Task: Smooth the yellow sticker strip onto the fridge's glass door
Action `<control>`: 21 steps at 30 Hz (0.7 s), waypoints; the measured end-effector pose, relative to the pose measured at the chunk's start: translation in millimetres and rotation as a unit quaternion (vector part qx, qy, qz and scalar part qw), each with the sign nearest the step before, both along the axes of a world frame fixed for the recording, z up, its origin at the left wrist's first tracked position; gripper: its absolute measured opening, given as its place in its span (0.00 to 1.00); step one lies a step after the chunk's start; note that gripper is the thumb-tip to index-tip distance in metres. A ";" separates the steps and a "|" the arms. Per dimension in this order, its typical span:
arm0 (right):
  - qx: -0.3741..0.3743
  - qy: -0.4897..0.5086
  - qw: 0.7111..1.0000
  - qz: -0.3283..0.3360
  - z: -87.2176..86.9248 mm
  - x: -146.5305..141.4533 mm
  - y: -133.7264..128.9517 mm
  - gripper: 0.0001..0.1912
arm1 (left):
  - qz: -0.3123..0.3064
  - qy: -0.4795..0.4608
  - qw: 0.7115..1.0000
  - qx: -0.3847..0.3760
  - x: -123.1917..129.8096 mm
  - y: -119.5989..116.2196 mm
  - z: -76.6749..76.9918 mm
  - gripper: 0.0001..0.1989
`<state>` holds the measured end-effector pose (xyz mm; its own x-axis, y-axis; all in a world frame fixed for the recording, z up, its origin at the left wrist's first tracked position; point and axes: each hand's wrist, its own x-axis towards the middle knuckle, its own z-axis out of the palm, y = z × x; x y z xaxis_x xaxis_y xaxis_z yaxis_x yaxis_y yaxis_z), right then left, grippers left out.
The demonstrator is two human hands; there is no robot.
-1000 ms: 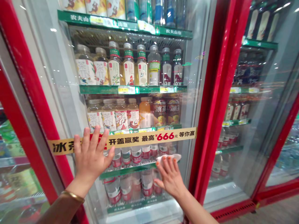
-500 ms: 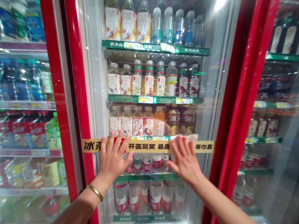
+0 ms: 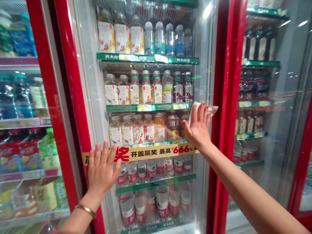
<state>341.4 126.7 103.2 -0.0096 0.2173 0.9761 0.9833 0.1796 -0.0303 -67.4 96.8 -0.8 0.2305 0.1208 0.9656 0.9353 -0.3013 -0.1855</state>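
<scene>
My left hand (image 3: pixel 103 170) lies flat with fingers spread on the glass door (image 3: pixel 207 81) of a drinks cooler, over the left end of a yellow printed strip (image 3: pixel 151 152). A gold bangle (image 3: pixel 85 210) circles that wrist. Higher up on the right, my right hand (image 3: pixel 200 128) presses a thin white wipe (image 3: pixel 213 110) against the same glass. Its fingers are extended over the wipe, which sticks out beyond the fingertips; the rest is hidden under the hand. Behind the glass, several bottles (image 3: pixel 146 92) stand in rows on green-edged shelves.
Red door frames (image 3: pixel 235 97) run up both sides of the glass. Another cooler with bottles and cartons (image 3: pixel 46 195) stands on the left, and one with dark bottles (image 3: pixel 260 45) on the right. Lights reflect in the glass.
My right hand has slid up and slightly right with the wipe, off the yellow strip. My left hand has shifted left and a little down. The view has turned to the right.
</scene>
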 end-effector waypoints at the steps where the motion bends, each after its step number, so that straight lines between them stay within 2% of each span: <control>1: 0.011 0.036 0.999 -0.009 15.1 -4.5 1.8 0.47 | 0.006 -0.003 1.000 0.007 -1.0 3.3 -1.3 0.43; 2: 0.021 0.032 0.999 -0.005 23.7 -14.9 2.5 0.48 | 0.011 -0.003 1.000 0.014 -1.1 6.1 -2.7 0.43; 3: 0.027 -0.012 0.999 0.012 24.9 -28.9 1.8 0.50 | 0.015 0.001 1.000 0.019 -0.8 7.9 -3.9 0.43; 5: 0.023 -0.182 0.980 0.071 8.2 -55.2 -3.3 0.53 | 0.017 0.011 1.000 0.023 -0.7 7.6 -5.3 0.44; 6: 0.013 -0.275 0.956 0.102 -4.1 -61.3 -6.9 0.54 | 0.015 0.012 1.000 0.023 -1.2 5.4 -4.9 0.44; 8: -0.011 -0.388 0.912 0.135 -19.0 -51.8 -12.5 0.53 | 0.006 0.012 1.000 0.020 -2.6 -1.0 -1.2 0.44; 9: -0.020 -0.389 0.912 0.131 -15.8 -37.6 -13.4 0.52 | -0.002 0.010 1.000 0.019 -2.6 -4.3 2.5 0.44; 10: -0.025 -0.350 0.929 0.115 -4.2 -20.2 -12.5 0.50 | -0.010 0.009 1.000 0.019 -1.2 -6.9 7.6 0.44; 11: -0.025 -0.278 0.956 0.088 14.7 -3.3 -10.2 0.49 | -0.018 0.007 1.000 0.022 1.7 -8.4 14.1 0.43; 13: -0.015 -0.090 0.995 0.029 62.2 16.6 -3.0 0.48 | -0.028 0.002 0.999 0.032 12.9 -6.7 29.6 0.43; 14: -0.007 -0.014 1.000 0.007 82.5 15.3 0.4 0.48 | -0.028 -0.004 0.999 0.037 20.4 -3.9 37.6 0.43; 15: 0.001 0.027 1.000 -0.004 95.4 6.4 2.9 0.49 | -0.023 -0.011 0.999 0.041 28.4 -0.2 44.7 0.43; 16: 0.011 0.025 1.000 -0.001 98.6 -8.2 3.7 0.49 | -0.016 -0.018 0.999 0.043 36.1 3.7 50.4 0.43; 17: 0.020 -0.022 0.999 0.018 91.8 -25.7 2.9 0.50 | -0.010 -0.024 0.999 0.045 42.7 7.4 54.2 0.43; 18: 0.029 -0.103 0.993 0.048 76.5 -42.7 0.7 0.50 | -0.005 -0.029 0.998 0.046 47.7 10.4 55.8 0.43; 19: 0.036 -0.211 0.973 0.088 56.3 -55.9 -2.3 0.50 | -0.001 -0.032 0.998 0.048 51.0 12.5 55.2 0.43; 21: 0.025 -0.409 0.898 0.159 18.2 -63.2 -7.6 0.47 | 0.005 -0.037 0.998 0.051 52.6 14.3 49.4 0.42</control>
<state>278.2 119.1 121.4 -0.7819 0.0333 0.6225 0.5718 0.4361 0.6949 -14.8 111.1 48.7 0.1574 0.0241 0.9872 0.9506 -0.2744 -0.1449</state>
